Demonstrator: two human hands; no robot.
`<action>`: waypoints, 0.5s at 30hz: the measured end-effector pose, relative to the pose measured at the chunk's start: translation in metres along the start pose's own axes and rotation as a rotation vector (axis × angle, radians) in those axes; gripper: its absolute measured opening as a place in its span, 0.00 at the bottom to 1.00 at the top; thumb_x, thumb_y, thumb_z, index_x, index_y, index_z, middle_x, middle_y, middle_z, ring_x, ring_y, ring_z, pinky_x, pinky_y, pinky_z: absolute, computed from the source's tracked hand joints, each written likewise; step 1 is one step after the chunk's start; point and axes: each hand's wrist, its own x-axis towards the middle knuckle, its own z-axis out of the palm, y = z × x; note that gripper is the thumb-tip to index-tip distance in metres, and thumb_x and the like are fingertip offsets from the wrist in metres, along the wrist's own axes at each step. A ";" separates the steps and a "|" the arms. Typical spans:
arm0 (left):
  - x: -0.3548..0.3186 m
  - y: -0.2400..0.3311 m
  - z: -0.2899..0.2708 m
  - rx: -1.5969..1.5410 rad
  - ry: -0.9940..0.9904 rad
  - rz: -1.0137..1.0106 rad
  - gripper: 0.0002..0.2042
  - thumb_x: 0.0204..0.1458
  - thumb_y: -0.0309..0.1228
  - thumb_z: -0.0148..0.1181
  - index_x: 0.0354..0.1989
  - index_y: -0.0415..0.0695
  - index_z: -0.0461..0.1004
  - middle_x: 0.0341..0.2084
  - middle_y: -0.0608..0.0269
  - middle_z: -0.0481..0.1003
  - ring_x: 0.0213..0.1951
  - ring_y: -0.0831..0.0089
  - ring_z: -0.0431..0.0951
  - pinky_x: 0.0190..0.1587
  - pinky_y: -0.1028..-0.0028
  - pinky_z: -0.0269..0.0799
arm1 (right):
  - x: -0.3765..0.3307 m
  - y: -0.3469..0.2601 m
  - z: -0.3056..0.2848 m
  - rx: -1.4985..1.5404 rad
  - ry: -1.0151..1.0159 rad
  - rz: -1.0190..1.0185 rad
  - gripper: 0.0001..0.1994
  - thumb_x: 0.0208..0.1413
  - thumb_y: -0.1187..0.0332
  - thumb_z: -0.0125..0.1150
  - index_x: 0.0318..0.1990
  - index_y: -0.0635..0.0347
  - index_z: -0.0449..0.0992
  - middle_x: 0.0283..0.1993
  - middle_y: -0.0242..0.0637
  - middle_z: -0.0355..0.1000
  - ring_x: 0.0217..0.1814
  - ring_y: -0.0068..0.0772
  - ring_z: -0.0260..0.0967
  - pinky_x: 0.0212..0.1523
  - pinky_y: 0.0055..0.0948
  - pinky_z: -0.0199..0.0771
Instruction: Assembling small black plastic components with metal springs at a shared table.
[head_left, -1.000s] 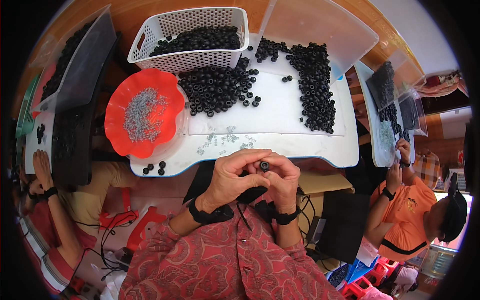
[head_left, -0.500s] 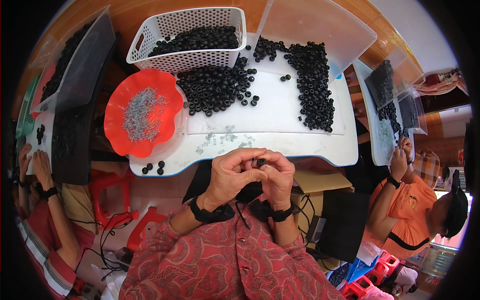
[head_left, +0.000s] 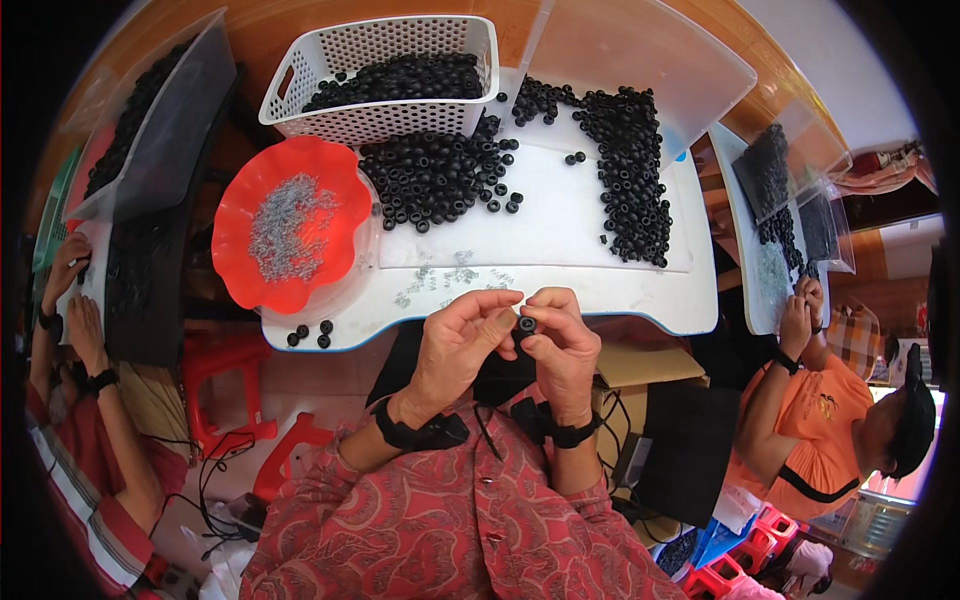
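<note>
Between the fingertips of my right hand is a small round black part with a hole in its middle, like a tiny wheel or bushing. My left hand meets it from the other side, thumb and forefinger pinched at its edge; whatever those fingers hold is too small to make out. Both hands are just off the near edge of the white table. Small clear pieces lie scattered on the tabletop beyond my left hand. Several loose black parts rest at the near left corner.
A wavy-rimmed red bowl holds clear pieces. Behind it are a white perforated basket of black parts, a black heap, and another heap by a tilted translucent bin. People work at left and right tables.
My fingers have drawn apart a little, and the black part has turned so its holed face shows more. At the left, a co-worker's hand has shifted along the table.
</note>
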 end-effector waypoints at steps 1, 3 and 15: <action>0.000 0.000 0.000 -0.029 -0.009 -0.026 0.15 0.60 0.29 0.58 0.51 0.33 0.72 0.28 0.66 0.75 0.27 0.84 0.73 0.33 0.83 0.71 | 0.000 0.000 0.002 -0.025 0.005 0.008 0.15 0.48 0.78 0.68 0.46 0.66 0.79 0.47 0.35 0.67 0.43 0.23 0.67 0.42 0.19 0.69; 0.001 0.000 -0.001 -0.058 -0.017 -0.051 0.15 0.60 0.29 0.58 0.51 0.33 0.72 0.28 0.65 0.75 0.27 0.84 0.73 0.33 0.83 0.72 | -0.001 -0.001 0.003 -0.051 0.009 0.016 0.16 0.48 0.80 0.68 0.46 0.65 0.79 0.48 0.35 0.66 0.42 0.22 0.67 0.42 0.18 0.69; 0.002 -0.012 -0.010 -0.329 -0.057 -0.133 0.09 0.59 0.25 0.57 0.44 0.33 0.72 0.31 0.58 0.77 0.29 0.77 0.78 0.30 0.79 0.77 | -0.003 -0.006 0.013 0.026 0.097 0.074 0.12 0.47 0.86 0.66 0.39 0.66 0.75 0.43 0.36 0.70 0.37 0.20 0.68 0.41 0.19 0.72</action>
